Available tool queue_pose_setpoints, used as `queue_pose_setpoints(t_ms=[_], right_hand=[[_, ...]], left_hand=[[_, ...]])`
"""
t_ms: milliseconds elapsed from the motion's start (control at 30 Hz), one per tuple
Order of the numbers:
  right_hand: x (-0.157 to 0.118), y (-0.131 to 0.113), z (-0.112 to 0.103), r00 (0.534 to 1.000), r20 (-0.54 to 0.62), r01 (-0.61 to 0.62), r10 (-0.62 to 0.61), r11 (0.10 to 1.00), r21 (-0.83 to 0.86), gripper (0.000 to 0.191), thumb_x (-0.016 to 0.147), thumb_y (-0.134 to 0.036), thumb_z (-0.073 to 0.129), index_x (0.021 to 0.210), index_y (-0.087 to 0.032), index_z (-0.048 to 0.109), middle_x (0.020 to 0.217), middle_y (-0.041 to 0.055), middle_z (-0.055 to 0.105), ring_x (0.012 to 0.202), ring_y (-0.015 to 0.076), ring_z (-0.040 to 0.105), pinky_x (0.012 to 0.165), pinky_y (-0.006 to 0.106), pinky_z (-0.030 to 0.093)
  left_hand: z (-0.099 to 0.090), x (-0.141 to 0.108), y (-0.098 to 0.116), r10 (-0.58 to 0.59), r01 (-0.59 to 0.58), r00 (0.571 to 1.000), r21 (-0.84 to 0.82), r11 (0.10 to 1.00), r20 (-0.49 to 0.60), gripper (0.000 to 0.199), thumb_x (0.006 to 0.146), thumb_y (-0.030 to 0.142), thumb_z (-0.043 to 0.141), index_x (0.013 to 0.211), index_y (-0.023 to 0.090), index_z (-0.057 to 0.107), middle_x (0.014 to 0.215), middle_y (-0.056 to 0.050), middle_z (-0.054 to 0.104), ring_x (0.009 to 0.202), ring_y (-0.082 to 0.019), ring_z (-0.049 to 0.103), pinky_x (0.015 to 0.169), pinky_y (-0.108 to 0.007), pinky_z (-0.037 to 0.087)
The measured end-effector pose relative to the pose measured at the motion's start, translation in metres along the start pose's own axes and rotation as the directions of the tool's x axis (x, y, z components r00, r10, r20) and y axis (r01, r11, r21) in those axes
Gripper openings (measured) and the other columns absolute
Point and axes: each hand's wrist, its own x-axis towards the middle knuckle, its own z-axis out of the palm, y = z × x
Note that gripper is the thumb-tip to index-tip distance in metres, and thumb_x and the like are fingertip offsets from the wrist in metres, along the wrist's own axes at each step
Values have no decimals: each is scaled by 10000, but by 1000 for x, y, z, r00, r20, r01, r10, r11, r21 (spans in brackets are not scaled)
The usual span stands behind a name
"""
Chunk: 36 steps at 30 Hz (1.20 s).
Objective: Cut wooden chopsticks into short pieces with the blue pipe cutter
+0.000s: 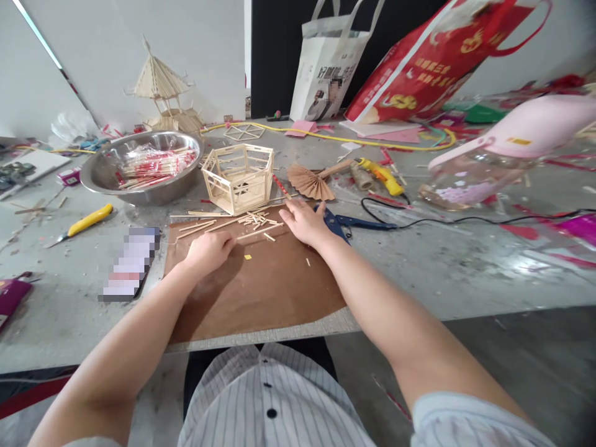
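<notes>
Shirt [267, 403] nr tbl edge [279, 336]; hands [209, 251] [305, 222] at stick [258, 233] ends.

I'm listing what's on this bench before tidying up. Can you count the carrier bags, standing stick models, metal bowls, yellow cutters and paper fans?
Carrier bags: 2 (white bag, red bag)
Standing stick models: 2 (pagoda, six-sided frame)
Metal bowl: 1
Yellow cutter: 1
Paper fan: 1
Total: 7

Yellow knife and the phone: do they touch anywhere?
Apart. The head view shows grey tabletop between the yellow knife and the phone.
</notes>
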Motion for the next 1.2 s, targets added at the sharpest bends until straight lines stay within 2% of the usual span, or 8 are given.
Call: queue_pose_setpoints(t_ms=[167, 300, 433, 667, 867, 1067, 1133, 1200], right_hand=[[-3, -3, -24, 999, -53, -4, 2, 999, -40, 411, 820, -405, 303, 1074, -173, 527, 1065, 104, 573, 1021, 242, 475, 874, 431, 286], [-6, 3, -64, 990, 33, -129, 137, 975, -183, 376, 783, -454, 333, 889, -216, 604, 845, 77, 636, 795, 232, 562, 645, 325, 391], [-17, 14, -92, 948, 169, -190, 271, 904, -382, 433, 724, -546, 362, 796, -208, 622, 823, 94, 628, 778, 252, 560, 604, 332, 377], [-49, 34, -77, 859, 363, -136, 362, 843, -520, 480, 695, -552, 387, 816, -144, 608, 898, 152, 608, 826, 284, 554, 600, 339, 378], [-54, 44, -76, 864, 257, -277, 432, 837, -472, 413, 729, -464, 341, 859, -155, 581, 824, 143, 617, 725, 271, 577, 538, 319, 368], [-55, 31, -114, 877, -1, -449, 480, 819, -356, 407, 668, -506, 410, 866, -178, 545, 776, 129, 609, 709, 283, 569, 522, 317, 357], [-58, 21, -128, 880, -97, -474, 464, 850, -232, 315, 636, -451, 477, 798, -185, 528, 684, 90, 594, 642, 248, 565, 513, 302, 358], [-61, 11, -136, 887, -76, -453, 455, 890, 43, 218, 630, -388, 510, 722, -192, 495, 530, 21, 533, 489, 176, 525, 464, 271, 354]], left_hand=[[3, 0, -1, -10, 10, 1000, -37, 999, 11, 365, 808, 399, 262, 767, 198, 564, 735, -50, 611, 672, -178, 545, 565, -248, 348], [3, 1, 0, -23, 20, 999, -111, 994, -26, 387, 812, 420, 253, 776, 186, 558, 722, -53, 603, 659, -167, 537, 564, -241, 338], [3, 2, 0, -4, -9, 998, -202, 979, -65, 431, 794, 480, 259, 727, 171, 552, 668, -44, 581, 602, -144, 506, 537, -228, 317], [6, 2, 1, 4, -17, 998, -216, 976, -62, 375, 767, 460, 323, 675, 173, 546, 597, -24, 547, 535, -130, 450, 494, -227, 265], [9, 3, -2, 5, -24, 997, -246, 969, -78, 331, 759, 422, 342, 678, 173, 545, 593, -14, 532, 526, -119, 431, 497, -222, 262], [8, 3, -1, -53, 9, 992, -351, 936, -115, 323, 748, 420, 369, 639, 161, 526, 557, 10, 490, 522, -98, 410, 486, -207, 257], [7, 3, 1, -79, 13, 987, -418, 909, -141, 315, 746, 414, 378, 643, 156, 526, 538, 24, 465, 511, -88, 392, 483, -203, 253], [6, 3, 2, -101, 6, 981, -493, 870, -167, 304, 745, 405, 388, 656, 151, 528, 527, 35, 436, 507, -80, 373, 486, -200, 250]])
